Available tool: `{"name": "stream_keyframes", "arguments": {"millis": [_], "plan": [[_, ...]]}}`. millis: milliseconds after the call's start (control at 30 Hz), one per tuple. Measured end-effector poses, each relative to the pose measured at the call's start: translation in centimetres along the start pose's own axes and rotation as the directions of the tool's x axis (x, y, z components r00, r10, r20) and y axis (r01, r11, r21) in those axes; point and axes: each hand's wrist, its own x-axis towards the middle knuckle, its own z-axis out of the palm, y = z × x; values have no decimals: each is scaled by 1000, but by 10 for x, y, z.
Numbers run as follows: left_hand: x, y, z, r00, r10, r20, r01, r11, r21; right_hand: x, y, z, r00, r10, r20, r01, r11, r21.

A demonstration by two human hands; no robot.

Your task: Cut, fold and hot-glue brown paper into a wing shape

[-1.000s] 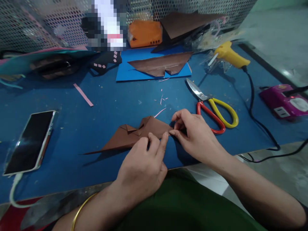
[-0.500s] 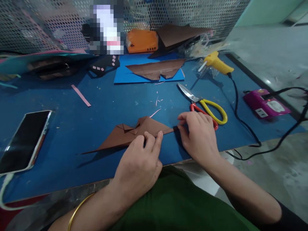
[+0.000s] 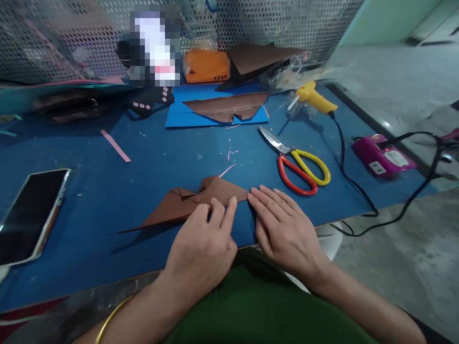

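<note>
The brown paper [image 3: 172,205] lies near the tabletop's [image 3: 161,157] front edge. The left hand's [image 3: 202,239] fingers press it, unclenched; the right hand's [image 3: 283,229], straight and released, meet its tip. Smoothing a fold seems in hand; continuing calls for steady pressure.

A plain dark green garment [image 3: 251,308] covers the torso, its cloth falling in soft folds. A thin, smooth gold-coloured bangle [image 3: 110,314] rings the left forearm. A black sleeve [image 3: 428,329] ends near the right elbow. The left hand [image 3: 202,243] and right hand [image 3: 287,231] are bare.
</note>
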Motion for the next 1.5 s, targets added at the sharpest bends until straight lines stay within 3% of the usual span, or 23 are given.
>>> {"name": "stream_keyframes", "arguments": {"millis": [133,267,367,467,733,867,1033,1367,1500], "plan": [[1,1,3,998,-7,-69,8,1000,20,-18,13,-9,997,55,-49,-57,997,-53],[1,2,6,998,-23,-60,22,1000,-14,-22,10,-20,989,46,-143,-50,998,-25],[-1,5,8,999,-38,-39,35,998,-55,-9,-4,-16,995,-100,-28,102,993,56],[-5,6,10,996,-16,-89,8,996,-89,4,-20,-4,969,-226,101,215,970,110],[-32,-15,10,971,-161,-175,99,943,-318,5,-33,9,972,-214,101,210,977,46],[-50,-36,4,913,-337,-228,213,873,-438,5,-36,10,982,-163,97,160,987,31],[-64,-51,6,832,-532,-155,380,751,-540,13,-45,12,989,-116,92,116,993,7],[-52,-52,6,811,-584,34,493,651,-577,28,-62,18,959,-257,119,253,966,50],[-50,-51,5,812,-581,53,506,656,-559,33,-66,18,954,-256,155,248,966,72]]}}
